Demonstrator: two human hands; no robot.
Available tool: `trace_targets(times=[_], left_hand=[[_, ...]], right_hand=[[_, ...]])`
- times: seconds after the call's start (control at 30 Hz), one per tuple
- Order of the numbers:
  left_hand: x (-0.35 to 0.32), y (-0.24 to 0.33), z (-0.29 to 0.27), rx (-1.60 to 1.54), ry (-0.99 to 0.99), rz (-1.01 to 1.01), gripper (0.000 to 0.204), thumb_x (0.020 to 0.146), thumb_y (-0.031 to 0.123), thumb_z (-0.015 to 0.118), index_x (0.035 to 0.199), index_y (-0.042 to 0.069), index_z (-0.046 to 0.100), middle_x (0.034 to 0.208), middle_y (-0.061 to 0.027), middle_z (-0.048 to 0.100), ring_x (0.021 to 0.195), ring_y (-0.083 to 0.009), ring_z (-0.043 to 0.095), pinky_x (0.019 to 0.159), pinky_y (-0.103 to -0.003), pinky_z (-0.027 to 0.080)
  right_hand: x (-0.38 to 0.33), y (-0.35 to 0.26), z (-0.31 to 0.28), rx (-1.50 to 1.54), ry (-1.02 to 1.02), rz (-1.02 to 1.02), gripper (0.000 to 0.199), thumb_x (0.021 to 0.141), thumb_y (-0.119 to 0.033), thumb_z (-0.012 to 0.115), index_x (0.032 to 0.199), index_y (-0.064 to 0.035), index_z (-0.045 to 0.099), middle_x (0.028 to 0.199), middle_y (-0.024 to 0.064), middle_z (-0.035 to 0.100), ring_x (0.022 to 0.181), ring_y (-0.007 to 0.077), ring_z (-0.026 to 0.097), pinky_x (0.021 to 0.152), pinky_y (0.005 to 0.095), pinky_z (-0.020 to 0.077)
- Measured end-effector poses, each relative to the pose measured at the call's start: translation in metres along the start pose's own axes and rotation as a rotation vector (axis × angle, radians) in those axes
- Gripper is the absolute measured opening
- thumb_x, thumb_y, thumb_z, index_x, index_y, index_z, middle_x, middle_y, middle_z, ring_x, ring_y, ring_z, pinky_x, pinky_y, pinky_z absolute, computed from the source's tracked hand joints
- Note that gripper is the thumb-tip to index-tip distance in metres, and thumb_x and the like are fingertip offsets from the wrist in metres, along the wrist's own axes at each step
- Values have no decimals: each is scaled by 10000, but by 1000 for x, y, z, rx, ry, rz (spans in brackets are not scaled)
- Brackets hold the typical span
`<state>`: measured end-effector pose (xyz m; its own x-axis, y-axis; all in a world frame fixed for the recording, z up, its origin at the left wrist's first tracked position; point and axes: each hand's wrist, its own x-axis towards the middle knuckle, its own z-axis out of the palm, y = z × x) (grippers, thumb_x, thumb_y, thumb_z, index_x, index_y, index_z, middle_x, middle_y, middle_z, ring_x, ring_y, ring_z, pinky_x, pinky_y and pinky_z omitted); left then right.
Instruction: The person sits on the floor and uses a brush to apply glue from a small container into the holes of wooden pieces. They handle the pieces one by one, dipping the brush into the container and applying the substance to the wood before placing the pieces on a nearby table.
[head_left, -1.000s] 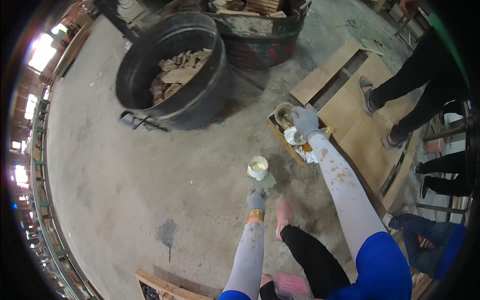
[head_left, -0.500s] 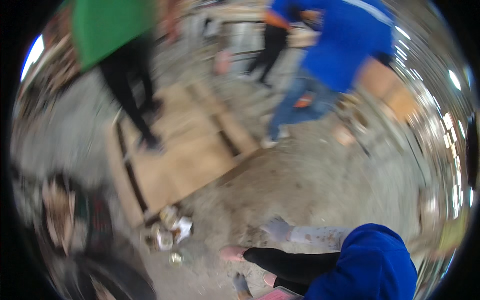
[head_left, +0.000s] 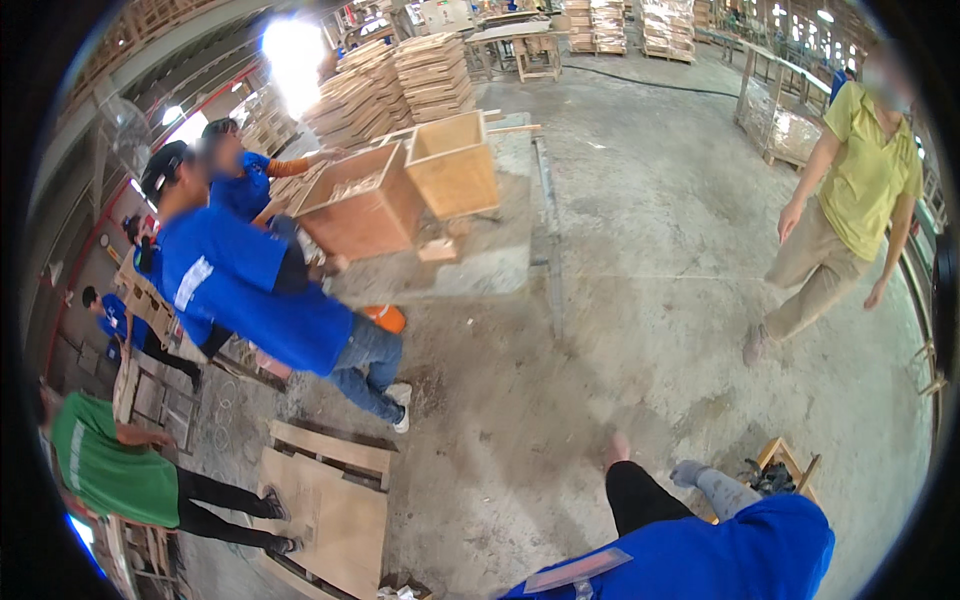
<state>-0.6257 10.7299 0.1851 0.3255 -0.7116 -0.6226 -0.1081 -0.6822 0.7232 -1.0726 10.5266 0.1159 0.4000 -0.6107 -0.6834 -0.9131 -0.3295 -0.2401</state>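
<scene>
A low wooden crate (head_left: 770, 451) sat on the concrete floor (head_left: 540, 480) at the lower right, dark scraps (head_left: 773, 478) lying in it. Just left of it was the right hand (head_left: 688, 473) in a grey knit glove, with a gap of floor between the two. Its fingers were too small in view, so I could not tell whether they were spread or pressed together. The left hand was out of view, so I could not tell its grip either.

A pale, spotted sleeve (head_left: 728, 490) ran from the glove to a blue shirt (head_left: 690, 555); left of the hand were a black trouser leg (head_left: 640, 497) and a pink shoe (head_left: 618, 448).

Farther left, a worker in green (head_left: 115, 460) stood at a plywood-topped pallet (head_left: 335, 525). Beyond it, a worker in blue (head_left: 255, 290) leaned by a reddish-brown box (head_left: 370, 225), which stood beside a paler wooden box (head_left: 453, 170). A person in yellow-green (head_left: 870, 170) was at the upper right.
</scene>
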Motion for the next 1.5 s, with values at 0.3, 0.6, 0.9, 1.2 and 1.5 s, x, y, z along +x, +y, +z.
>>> trace_targets(times=[0.3, 0.6, 0.9, 1.2, 1.5], left_hand=[[225, 283, 168, 358, -376, 128, 400, 835, 345, 511, 1027, 11, 617, 948, -182, 645, 815, -299, 633, 735, -357, 487], [394, 624, 253, 117, -277, 444, 347, 873, 299, 494, 1083, 43, 595, 1047, -172, 616, 976, -309, 584, 841, -356, 448], [639, 923, 275, -15, -143, 733, 280, 883, 208, 528, 1084, 25, 593, 902, -153, 653, 804, -221, 631, 721, -299, 475], [857, 1073, 240, -426, 433, 431, 267, 876, 177, 532, 1069, 8, 606, 835, -79, 663, 714, -141, 616, 661, -263, 485], [972, 1129, 161, -751, 1167, 98, 260, 872, 108, 526, 1092, -18, 588, 658, 2, 526, 575, -49, 486, 536, -212, 448]], right_hand=[[122, 198, -137, 155, 162, -10, 243, 746, -230, 477, 804, -109, 680, 874, 104, 660, 813, 287, 627, 717, 422, 486], [379, 285, -434, 919, 404, 40, 158, 731, -135, 539, 788, -45, 657, 611, 80, 599, 523, 156, 566, 482, 316, 456], [576, 431, -730, 149, 319, -351, 64, 646, -163, 634, 670, -107, 611, 633, 80, 610, 536, 207, 576, 503, 336, 466], [968, 442, -1137, -470, 623, -595, 225, 725, -186, 514, 575, -29, 577, 699, 205, 594, 607, 351, 571, 573, 475, 429], [1201, -51, -1303, 82, 235, -1151, 318, 809, -308, 518, 928, -39, 638, 926, 195, 622, 882, 353, 586, 752, 387, 457]])
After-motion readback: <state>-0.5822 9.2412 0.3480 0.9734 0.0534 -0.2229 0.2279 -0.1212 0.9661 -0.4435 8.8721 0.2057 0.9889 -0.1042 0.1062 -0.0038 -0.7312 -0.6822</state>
